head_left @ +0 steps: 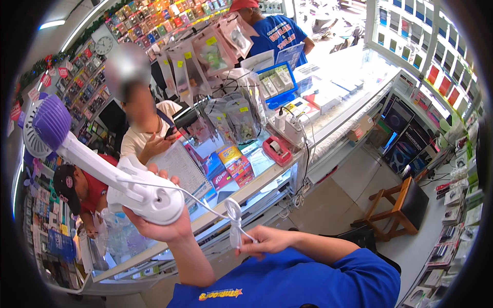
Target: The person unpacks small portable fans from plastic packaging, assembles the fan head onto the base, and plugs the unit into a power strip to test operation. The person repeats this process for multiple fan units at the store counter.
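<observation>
My left hand [167, 227] is wrapped round the white base of a clip-on fan [97, 167], which I hold up above the glass counter. Its long white neck runs up and left to a purple and white head with a round grille. From the base a thin white cable [200, 203] stretches across to my right hand [269, 240]. There it is gathered into a bundle [235, 226], pinched between my fingers and thumb. Both hands are closed.
The glass counter [246, 194] carries an open notebook [186, 167], small coloured cards [228, 167] and a red tape dispenser [277, 150]. Across it stands a person with a phone [169, 132]; another bends down at left. Cords hang at the counter's edge. A wooden stool [393, 210] stands right.
</observation>
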### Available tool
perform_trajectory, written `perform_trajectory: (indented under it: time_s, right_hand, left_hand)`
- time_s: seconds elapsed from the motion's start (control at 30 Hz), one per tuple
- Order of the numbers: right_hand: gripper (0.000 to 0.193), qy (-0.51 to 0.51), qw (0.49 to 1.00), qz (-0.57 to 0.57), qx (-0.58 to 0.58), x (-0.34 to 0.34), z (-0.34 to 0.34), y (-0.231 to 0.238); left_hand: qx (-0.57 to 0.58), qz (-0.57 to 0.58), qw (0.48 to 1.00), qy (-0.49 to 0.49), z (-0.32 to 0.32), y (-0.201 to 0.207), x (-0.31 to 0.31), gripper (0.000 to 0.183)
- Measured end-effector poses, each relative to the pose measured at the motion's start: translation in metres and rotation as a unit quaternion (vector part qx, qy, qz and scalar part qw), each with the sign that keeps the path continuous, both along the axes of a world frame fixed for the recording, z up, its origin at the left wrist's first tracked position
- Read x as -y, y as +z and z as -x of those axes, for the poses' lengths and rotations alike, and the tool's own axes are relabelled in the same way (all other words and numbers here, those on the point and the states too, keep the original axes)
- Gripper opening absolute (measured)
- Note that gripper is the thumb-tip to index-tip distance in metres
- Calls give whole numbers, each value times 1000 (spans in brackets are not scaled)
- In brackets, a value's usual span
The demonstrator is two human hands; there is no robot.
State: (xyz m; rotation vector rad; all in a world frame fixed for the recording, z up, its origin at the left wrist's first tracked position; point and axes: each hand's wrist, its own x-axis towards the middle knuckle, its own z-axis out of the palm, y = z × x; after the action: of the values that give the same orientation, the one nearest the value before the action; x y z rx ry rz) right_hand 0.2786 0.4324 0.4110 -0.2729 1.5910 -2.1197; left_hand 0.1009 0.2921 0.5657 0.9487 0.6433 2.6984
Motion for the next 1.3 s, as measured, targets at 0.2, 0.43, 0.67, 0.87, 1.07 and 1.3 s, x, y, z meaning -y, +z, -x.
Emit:
perform_trajectory:
  time_s: [0.2,0.43,0.67,0.87,1.07,1.3]
  right_hand:
    - [15,-286,924,-220,-129,-64,-14,43]
    - [27,-344,556,-643,-399,-191,28,133]
    - [25,-234,633,-646,-356,-296,120,146]
    - [24,-164,718,-592,-327,-365,179,112]
    - [12,-42,728,-444,-520,-416,225,49]
    - [11,-47,727,-366,-578,-429,233,34]
  left_hand:
    - [-10,-34,998,-56,35,-1,25,75]
    - [101,-21,994,-24,17,-39,2,80]
    - [134,26,991,-9,-24,-119,-54,85]
    - [104,57,993,-8,-45,-153,-100,90]
    - [132,51,990,9,-76,-149,-148,96]
    - [110,102,987,56,-88,-140,-161,101]
